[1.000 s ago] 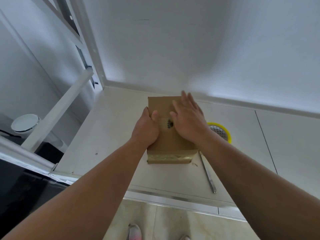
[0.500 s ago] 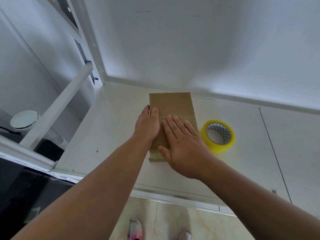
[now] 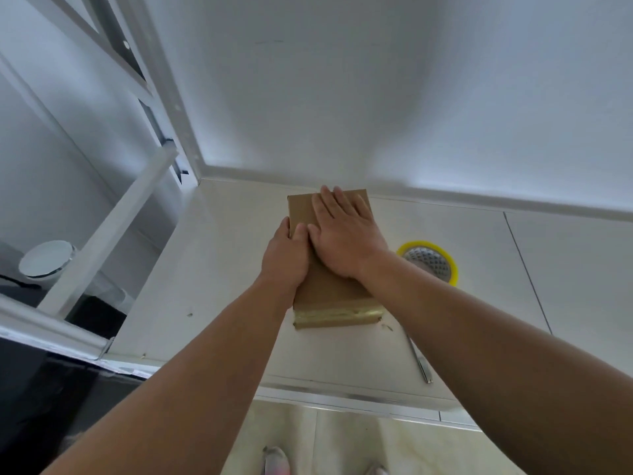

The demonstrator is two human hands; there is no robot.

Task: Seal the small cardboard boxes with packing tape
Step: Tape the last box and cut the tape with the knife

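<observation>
The cardboard box (image 3: 330, 298) lies flat on the white counter (image 3: 222, 269), long axis running away from me, far end near the wall (image 3: 342, 97). A band of glossy packing tape (image 3: 337, 315) covers the near end face. I cannot tell whether tape runs along the top seam, because both hands cover most of it.

The right hand (image 3: 342, 234) lies flat on the top face with its fingers straight, together and pointing toward the far end. It presses and grips nothing. The left hand (image 3: 286, 258) holds the box's left edge, thumb on the top face, fingers down the side wall and mostly hidden.

Handling, as I judge it:
- The box is light and thin-walled. The top panel will flex under a point load, so I press with the whole palm.
- Taped surfaces are slick; bare board gives better friction.
- The box will slide on the smooth counter, so one hand braces a long edge while the other rubs.
- To lift or turn it, I take hold across the two long side walls near the middle, not by the flaps.

The yellow tape roll (image 3: 452, 269) lies flat just right of the box, partly behind the right forearm. A slim metal tool (image 3: 419, 358), probably a cutter, lies nearer the counter's front edge.
</observation>
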